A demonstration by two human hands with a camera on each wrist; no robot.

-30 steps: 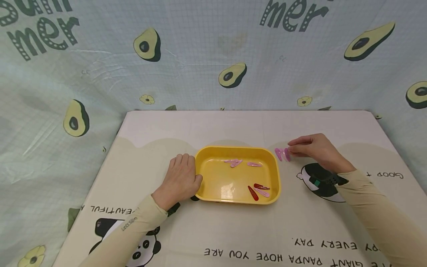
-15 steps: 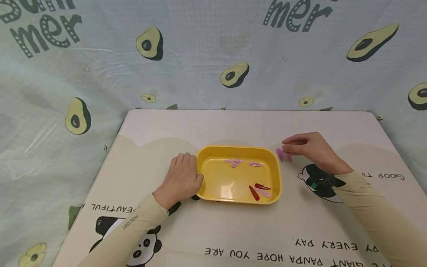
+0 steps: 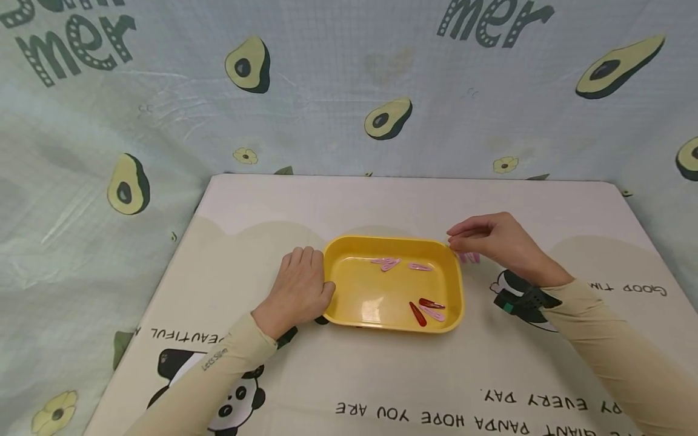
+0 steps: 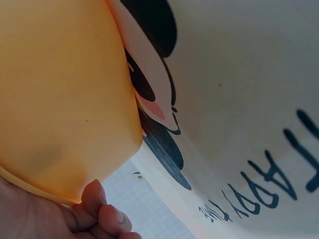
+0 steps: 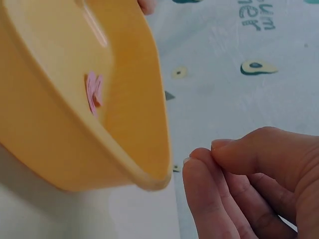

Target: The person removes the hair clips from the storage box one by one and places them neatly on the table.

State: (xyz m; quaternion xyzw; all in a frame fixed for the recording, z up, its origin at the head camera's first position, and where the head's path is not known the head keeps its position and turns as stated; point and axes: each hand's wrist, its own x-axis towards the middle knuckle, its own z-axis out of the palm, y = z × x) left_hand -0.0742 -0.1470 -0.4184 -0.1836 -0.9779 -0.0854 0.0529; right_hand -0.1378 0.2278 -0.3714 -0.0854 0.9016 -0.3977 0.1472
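A shallow yellow tray (image 3: 360,327) stands on the table, with pink and red snap hair clips inside. My left hand (image 3: 300,290) grips its left edge. In the left wrist view, fingers (image 4: 112,219) curl by the tray corner. My right hand (image 3: 504,245) is just outside the tray's back right corner. Its thumb and index fingertips (image 5: 222,144) come together, with nothing showing between them in the right wrist view. Beneath this hand, several darker pink hair clips (image 3: 469,257) lie side by side on the table, partly hidden by it.
In the tray, pink clips (image 3: 386,264) lie near the back, another pink clip (image 3: 420,267) beside them. Red clips (image 3: 417,314) lie at the front right with a pink one. The table cover (image 3: 409,375) bears panda prints; an avocado-print cloth (image 3: 311,109) hangs behind.
My right hand has moved left, from the row of clips on the table to the tray's corner. My left hand stays on the tray's edge, and the view has shifted slightly.
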